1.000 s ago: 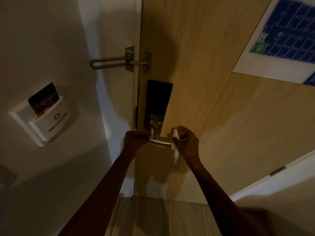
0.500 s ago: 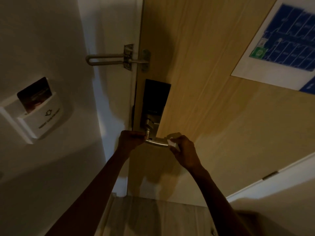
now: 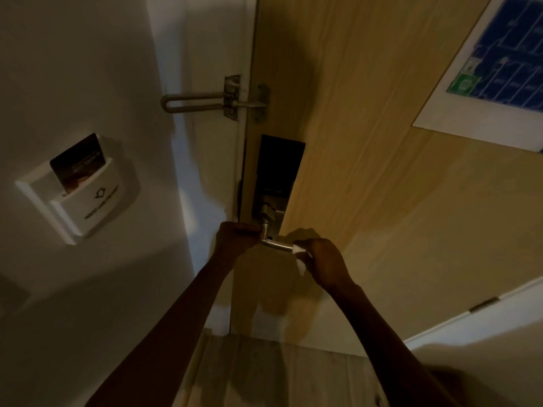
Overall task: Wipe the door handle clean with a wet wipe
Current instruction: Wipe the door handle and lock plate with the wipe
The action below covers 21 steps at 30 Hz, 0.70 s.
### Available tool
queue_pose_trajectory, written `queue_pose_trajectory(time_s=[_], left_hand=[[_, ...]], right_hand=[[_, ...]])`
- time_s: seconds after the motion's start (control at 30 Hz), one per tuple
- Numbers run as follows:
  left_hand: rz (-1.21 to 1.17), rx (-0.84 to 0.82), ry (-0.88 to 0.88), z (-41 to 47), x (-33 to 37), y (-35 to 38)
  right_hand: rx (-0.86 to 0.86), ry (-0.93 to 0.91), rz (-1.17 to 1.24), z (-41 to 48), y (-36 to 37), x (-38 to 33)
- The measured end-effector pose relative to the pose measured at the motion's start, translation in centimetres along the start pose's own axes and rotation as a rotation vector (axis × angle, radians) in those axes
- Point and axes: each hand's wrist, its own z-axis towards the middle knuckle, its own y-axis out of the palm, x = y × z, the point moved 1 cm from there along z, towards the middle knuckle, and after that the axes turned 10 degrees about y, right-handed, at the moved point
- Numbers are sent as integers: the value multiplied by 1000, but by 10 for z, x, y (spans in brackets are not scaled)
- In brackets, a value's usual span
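A silver lever door handle (image 3: 274, 244) sticks out from a black lock plate (image 3: 277, 168) on the wooden door (image 3: 367, 171). My left hand (image 3: 235, 240) is closed around the handle's inner end, near the door's edge. My right hand (image 3: 324, 264) pinches a white wet wipe (image 3: 299, 255) and presses it against the handle's free tip. Part of the wipe hangs down below my fingers. The middle of the lever shows bare between my two hands.
A metal swing-bar latch (image 3: 214, 101) bridges door and frame above the lock. A white key-card holder (image 3: 79, 192) with a dark card in it sits on the left wall. A blue evacuation plan (image 3: 499, 63) hangs on the door at upper right. Pale wood floor (image 3: 264, 371) lies below.
My right hand has slid the wipe along the lever and now rests at its free tip. My left hand has kept its grip near the door edge. The view has shifted slightly.
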Motion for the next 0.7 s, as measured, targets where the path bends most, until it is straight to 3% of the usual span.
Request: queue_pose_trajectory(time_s=[0.13,0.3,0.43,0.7], left_hand=[[58,-52,71,4,-6,-3],[-41,-72,-49,5,-5,-6],[-8,-64,26,4,-8,-4],[-51,-82,-43,4,-4,-5]], right_hand=[[-12,-76,-58,9,9,-27],[-12,-112,-244,7,2,10],[17,-192,-364,6,8,17],[-19,-188,-107,-6,-6,19]])
